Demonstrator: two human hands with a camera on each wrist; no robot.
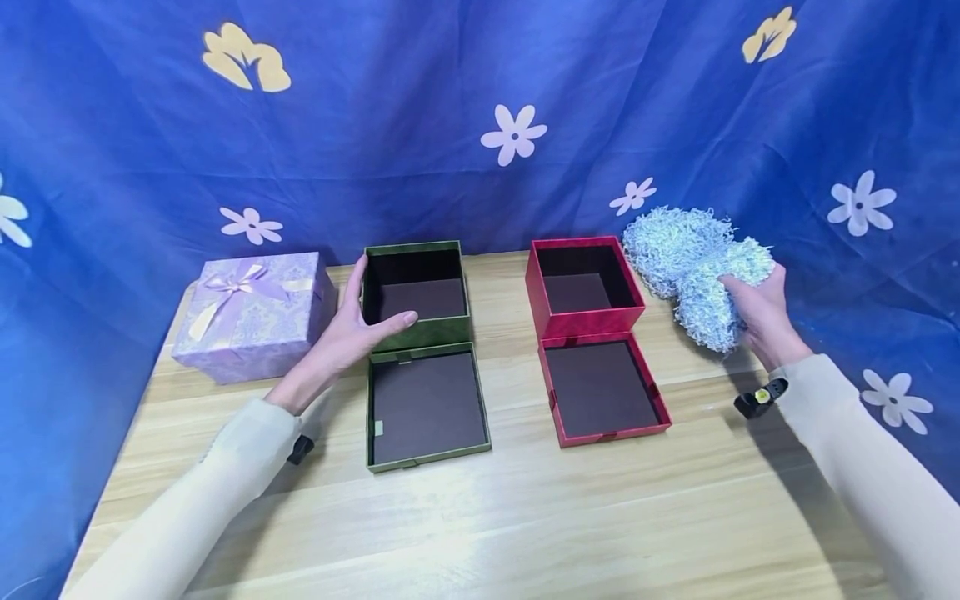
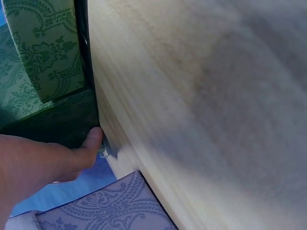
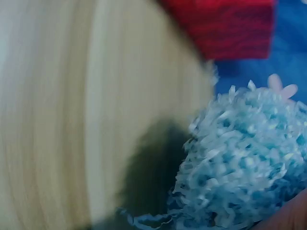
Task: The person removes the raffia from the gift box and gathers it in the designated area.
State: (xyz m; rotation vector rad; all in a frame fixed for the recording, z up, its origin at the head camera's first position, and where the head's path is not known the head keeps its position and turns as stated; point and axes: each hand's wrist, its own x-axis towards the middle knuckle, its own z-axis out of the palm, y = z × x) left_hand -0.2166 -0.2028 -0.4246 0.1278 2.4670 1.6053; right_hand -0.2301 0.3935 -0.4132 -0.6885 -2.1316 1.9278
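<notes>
Paper shreds [image 1: 708,302] in right fingers [image 1: 777,282] slant lengthwise toward near left.

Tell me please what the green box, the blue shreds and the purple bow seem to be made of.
Green box: probably rigid cardboard, fairly matte, from its thin straight walls and sharp corners.
Blue shreds: thin crinkled strips with bright glints, likely paper, though plastic is possible.
Purple bow: apparently satin ribbon, with soft folds and a sheen.
</notes>
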